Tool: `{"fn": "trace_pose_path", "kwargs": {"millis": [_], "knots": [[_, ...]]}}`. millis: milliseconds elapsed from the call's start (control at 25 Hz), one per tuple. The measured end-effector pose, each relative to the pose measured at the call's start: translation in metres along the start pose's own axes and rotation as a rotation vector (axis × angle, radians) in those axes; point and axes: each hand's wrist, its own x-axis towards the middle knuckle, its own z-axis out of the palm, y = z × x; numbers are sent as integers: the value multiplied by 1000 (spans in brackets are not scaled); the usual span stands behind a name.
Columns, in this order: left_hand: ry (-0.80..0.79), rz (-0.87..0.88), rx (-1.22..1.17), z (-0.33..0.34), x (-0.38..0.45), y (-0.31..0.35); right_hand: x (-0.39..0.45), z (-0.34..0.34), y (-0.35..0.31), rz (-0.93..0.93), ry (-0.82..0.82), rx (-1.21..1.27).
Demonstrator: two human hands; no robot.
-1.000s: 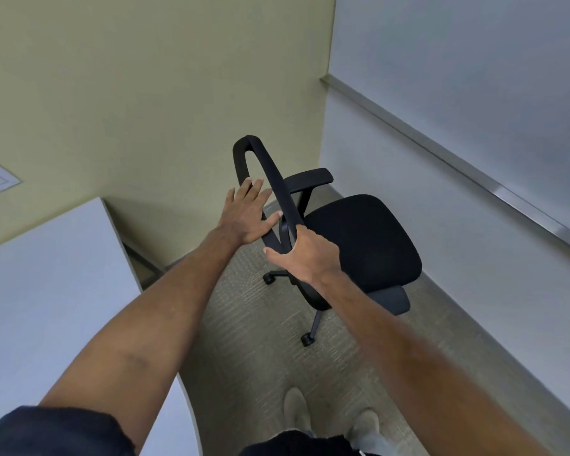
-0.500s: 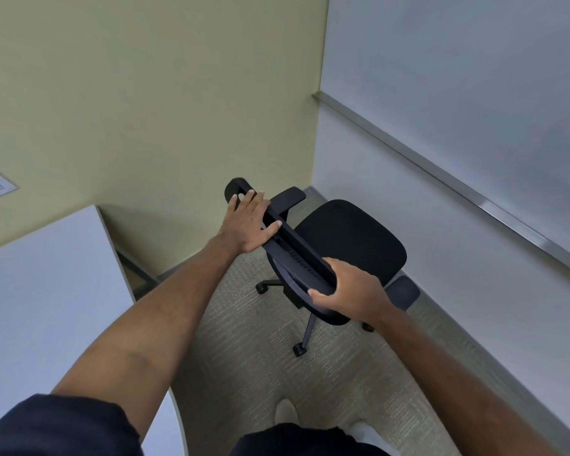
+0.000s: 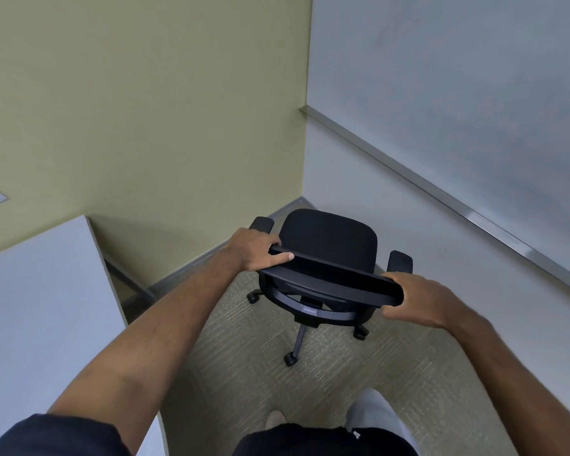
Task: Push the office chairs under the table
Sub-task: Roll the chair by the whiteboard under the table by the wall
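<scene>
A black office chair on castors stands in the room's corner, seat facing away from me toward the walls. Its backrest top edge runs across in front of me. My left hand grips the left end of that edge, fingers wrapped over it. My right hand grips the right end. The white table lies to my left, its top's near edge beside my left arm. The chair stands apart from the table, on the carpet to its right.
A yellow wall is behind the chair and a white wall with a whiteboard rail runs along the right. A dark table leg shows under the table's far end. My shoes are on the carpet below.
The chair has swivelled so its backrest now faces me squarely. My left hand went from resting flat to gripping the backrest's left end; my right hand slid to its right end.
</scene>
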Motion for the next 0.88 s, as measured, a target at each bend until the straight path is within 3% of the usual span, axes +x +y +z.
{"fn": "trace_pose_path", "kwargs": {"millis": [160, 280, 480, 640, 880], "knots": [[-21, -82, -102, 9, -11, 18, 10, -28, 36, -43, -166, 66], [32, -130, -130, 18, -17, 55, 18, -40, 60, -95, -188, 47], [135, -165, -63, 26, -21, 131, 31, -46, 104, -214, 41, -127], [212, -244, -56, 32, -22, 190, 51, -57, 140, -370, 121, -171], [193, -384, -74, 21, -23, 254, 70, -69, 183, -600, 300, -235]]}}
